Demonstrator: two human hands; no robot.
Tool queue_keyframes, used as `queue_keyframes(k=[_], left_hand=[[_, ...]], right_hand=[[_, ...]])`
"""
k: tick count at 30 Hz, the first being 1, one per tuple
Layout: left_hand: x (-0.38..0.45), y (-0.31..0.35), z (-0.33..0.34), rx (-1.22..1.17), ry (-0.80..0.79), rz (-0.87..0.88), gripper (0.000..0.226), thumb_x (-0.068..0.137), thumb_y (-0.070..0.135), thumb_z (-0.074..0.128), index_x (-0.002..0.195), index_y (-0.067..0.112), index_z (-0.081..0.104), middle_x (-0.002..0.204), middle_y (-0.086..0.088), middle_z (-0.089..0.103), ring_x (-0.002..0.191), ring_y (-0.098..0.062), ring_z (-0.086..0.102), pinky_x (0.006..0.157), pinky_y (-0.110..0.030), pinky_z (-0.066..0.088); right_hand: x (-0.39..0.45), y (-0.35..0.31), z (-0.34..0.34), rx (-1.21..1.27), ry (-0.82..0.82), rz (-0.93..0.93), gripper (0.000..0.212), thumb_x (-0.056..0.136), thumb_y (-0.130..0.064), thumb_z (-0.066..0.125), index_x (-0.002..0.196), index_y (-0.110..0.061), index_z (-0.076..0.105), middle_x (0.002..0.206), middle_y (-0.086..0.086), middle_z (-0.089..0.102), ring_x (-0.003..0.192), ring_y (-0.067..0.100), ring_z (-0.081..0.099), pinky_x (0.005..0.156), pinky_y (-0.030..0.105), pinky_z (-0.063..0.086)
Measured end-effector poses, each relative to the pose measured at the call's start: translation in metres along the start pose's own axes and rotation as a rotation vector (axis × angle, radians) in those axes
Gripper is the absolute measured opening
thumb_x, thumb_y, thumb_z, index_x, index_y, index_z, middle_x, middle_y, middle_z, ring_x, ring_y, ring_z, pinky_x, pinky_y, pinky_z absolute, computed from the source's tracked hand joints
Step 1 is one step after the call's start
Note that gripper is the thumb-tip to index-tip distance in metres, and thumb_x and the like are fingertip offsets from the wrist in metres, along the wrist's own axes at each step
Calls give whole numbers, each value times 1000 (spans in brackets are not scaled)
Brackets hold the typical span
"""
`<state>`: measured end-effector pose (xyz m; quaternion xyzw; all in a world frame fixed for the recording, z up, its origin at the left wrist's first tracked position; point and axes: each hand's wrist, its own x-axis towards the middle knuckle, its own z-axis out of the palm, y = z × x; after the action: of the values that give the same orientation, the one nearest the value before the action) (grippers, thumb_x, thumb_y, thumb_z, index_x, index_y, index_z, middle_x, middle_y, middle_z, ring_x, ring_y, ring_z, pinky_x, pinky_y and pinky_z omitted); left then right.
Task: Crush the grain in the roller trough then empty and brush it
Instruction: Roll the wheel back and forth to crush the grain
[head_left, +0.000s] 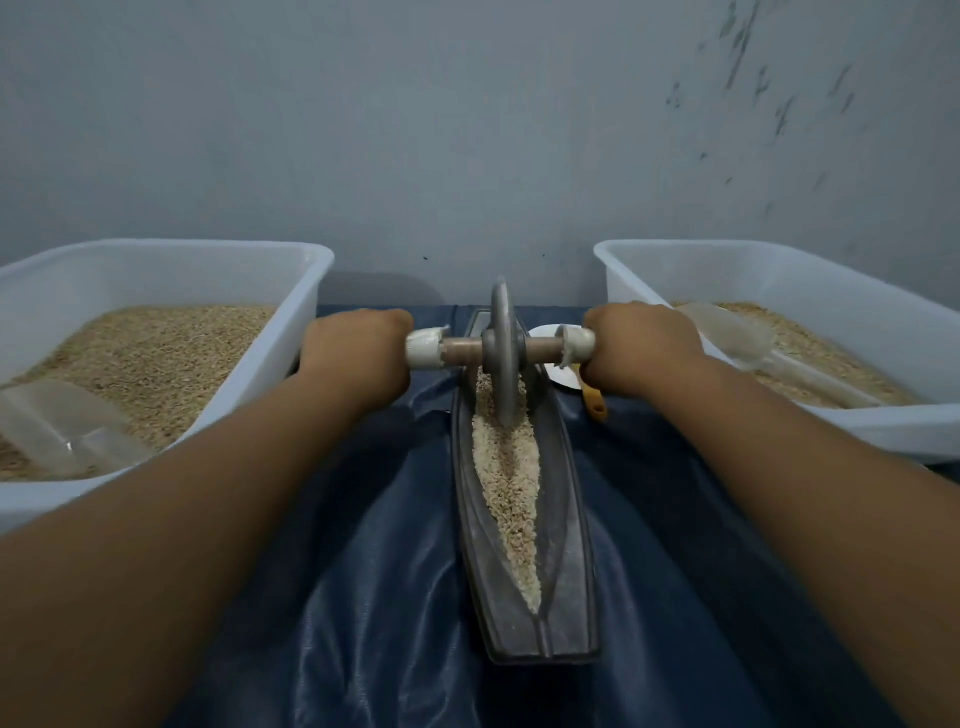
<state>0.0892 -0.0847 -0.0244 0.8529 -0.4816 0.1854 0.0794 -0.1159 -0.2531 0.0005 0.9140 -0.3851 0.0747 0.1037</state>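
A long dark metal trough (574, 545) lies lengthwise on a blue cloth, narrow end toward me. Pale crushed grain (511, 483) fills its groove. A grey metal roller wheel (503, 353) stands upright in the far part of the trough, on a wooden axle with white handle ends. My left hand (358, 348) grips the left handle (423, 349). My right hand (641, 348) grips the right handle (579, 344). Both arms are stretched forward.
A white tub (291, 322) of grain with a clear scoop (57, 421) stands at the left. At the right stands another white tub (623, 291) of grain with a clear scoop (737, 338). A white dish (558, 378) and a yellow-handled tool (595, 400) lie behind the trough. A grey wall is close behind.
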Motion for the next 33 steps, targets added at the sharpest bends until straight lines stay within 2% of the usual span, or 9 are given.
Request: queue_keyframes(k=[7, 13, 16, 17, 19, 22, 25, 29, 33], left_hand=[[-47, 5, -6, 6, 26, -1, 14, 78, 26, 61, 82, 26, 47, 68, 6, 51, 62, -20, 49, 56, -29, 37], [-124, 0, -41, -13, -85, 10, 23, 75, 37, 64, 80, 31, 43, 62, 10, 49, 58, -5, 49, 51, -26, 43], [-143, 0, -60, 21, 99, 159, 32, 59, 30, 71, 68, 30, 41, 50, 10, 43, 42, -6, 39, 39, -17, 22], [-142, 1, -65, 36, 151, 196, 35, 54, 27, 73, 65, 30, 40, 46, 10, 39, 39, -8, 34, 40, -15, 14], [-134, 1, -65, 57, 168, 202, 38, 51, 22, 74, 62, 29, 39, 44, 10, 37, 37, -9, 31, 43, -14, 9], [-104, 2, -42, 79, 104, 159, 31, 65, 24, 71, 68, 29, 40, 54, 9, 43, 48, -12, 43, 43, -22, 22], [-61, 4, -24, 44, 18, 86, 25, 76, 26, 64, 74, 30, 39, 64, 8, 48, 61, -15, 50, 56, -28, 41], [-11, 2, -11, 21, -2, 35, 19, 77, 22, 62, 79, 30, 44, 65, 8, 43, 65, -19, 49, 62, -31, 39], [2, 0, -2, 38, -9, 20, 22, 76, 21, 61, 75, 30, 41, 64, 8, 43, 64, -20, 48, 60, -32, 38]], right_hand=[[-35, -4, -5, -24, -26, -33, 19, 69, -27, 68, 76, -27, 51, 68, -8, 54, 60, 13, 51, 51, 26, 34], [-120, -3, -36, -183, 135, -115, 30, 74, -38, 57, 65, -29, 30, 57, -9, 42, 50, 9, 37, 44, 25, 18], [-147, 3, -50, -162, 123, -89, 28, 74, -42, 57, 64, -32, 32, 54, -10, 44, 47, 0, 32, 43, 22, 16], [-150, 4, -51, -136, 90, -70, 28, 74, -44, 57, 65, -34, 33, 55, -11, 44, 47, -1, 32, 43, 21, 16], [-146, 5, -45, -87, 6, -38, 27, 77, -47, 57, 67, -35, 35, 58, -11, 47, 50, -1, 36, 44, 21, 19], [-116, 2, -22, -9, -55, -3, 22, 80, -44, 58, 72, -33, 41, 66, -11, 50, 58, 1, 43, 46, 23, 27], [-70, 0, 0, 25, -71, 34, 14, 79, -36, 59, 77, -33, 46, 69, -10, 50, 60, 10, 47, 49, 26, 33], [-19, -3, 3, 28, -39, 49, 15, 69, -23, 62, 77, -30, 50, 71, -6, 55, 61, 14, 51, 51, 26, 35], [-5, -4, 4, 7, -23, 51, 12, 70, -19, 57, 76, -26, 50, 70, -5, 56, 60, 14, 53, 51, 26, 37]])
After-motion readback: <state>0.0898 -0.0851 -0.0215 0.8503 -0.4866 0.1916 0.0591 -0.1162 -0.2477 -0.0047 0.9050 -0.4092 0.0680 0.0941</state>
